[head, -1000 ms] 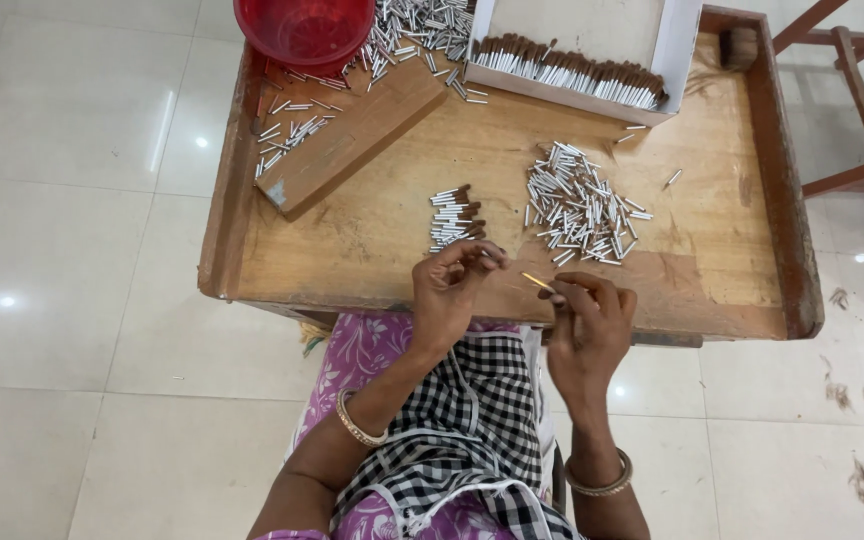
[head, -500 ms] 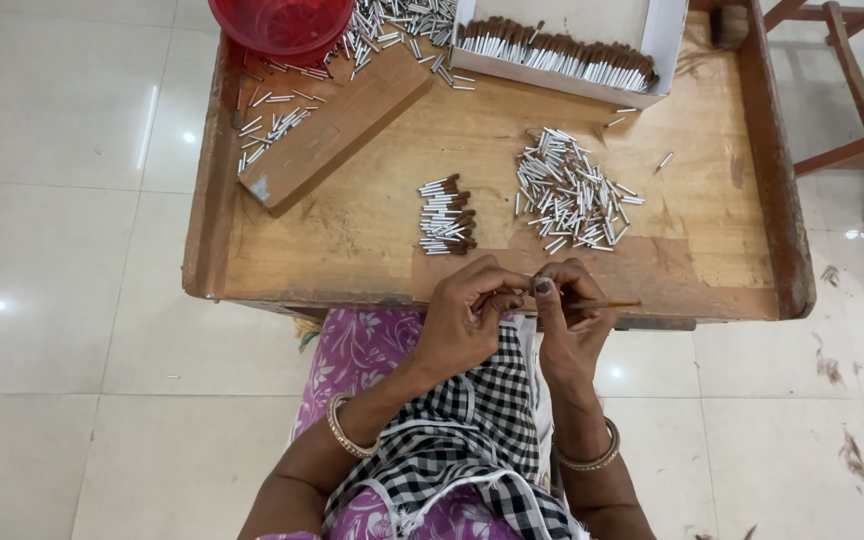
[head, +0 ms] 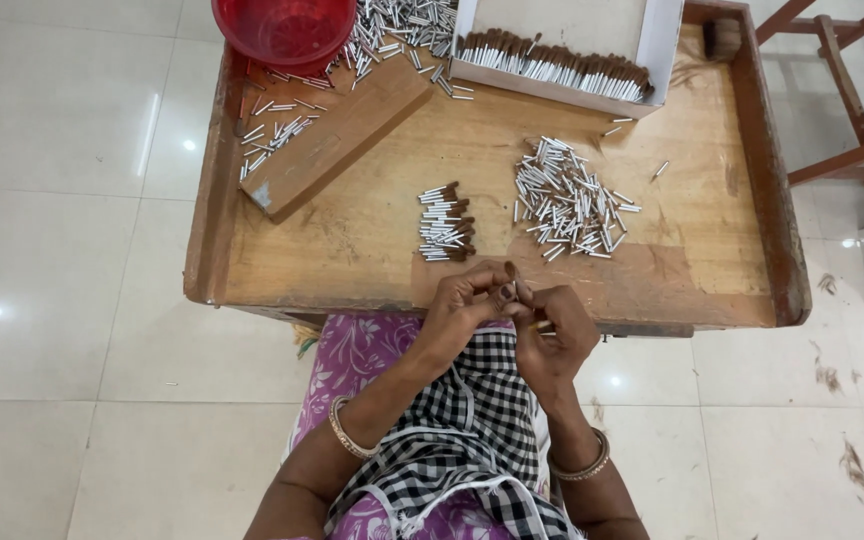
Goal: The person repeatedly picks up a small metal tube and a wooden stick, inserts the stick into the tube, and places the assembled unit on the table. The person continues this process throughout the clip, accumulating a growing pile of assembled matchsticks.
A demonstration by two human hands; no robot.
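Your left hand [head: 462, 305] and right hand [head: 555, 335] meet at the near edge of the tray [head: 352, 225], fingertips touching each other. Both pinch one small tube [head: 514, 291] between them; left thumb and forefinger are pressed together on it, and the right fingers are curled in with the thumb against it. A thin stick [head: 542, 326] shows at your right fingers; cannot tell how it is gripped. The tube sits just above the tray's front rim, over your lap, not resting on the wood.

On the tray, just beyond your left hand, a small pile [head: 446, 223] of brown-tipped tubes lies in neat rows. To its right, near but apart, a loose heap [head: 567, 205] of plain silver tubes is scattered. At the far edge a white box [head: 652, 50] holds a row of brown-tipped tubes along its near wall. A wood block [head: 337, 140] lies diagonally at far left, with silver tubes strewn beside and behind it. A red bowl [head: 284, 28] sits at the far left corner, touching the block's end.

Bangle [head: 345, 430] on your left wrist, another [head: 582, 468] on the right. Checked cloth [head: 472, 420] covers your lap. Brown chair legs [head: 852, 100] stand right of the tray on the white tile floor [head: 62, 250].
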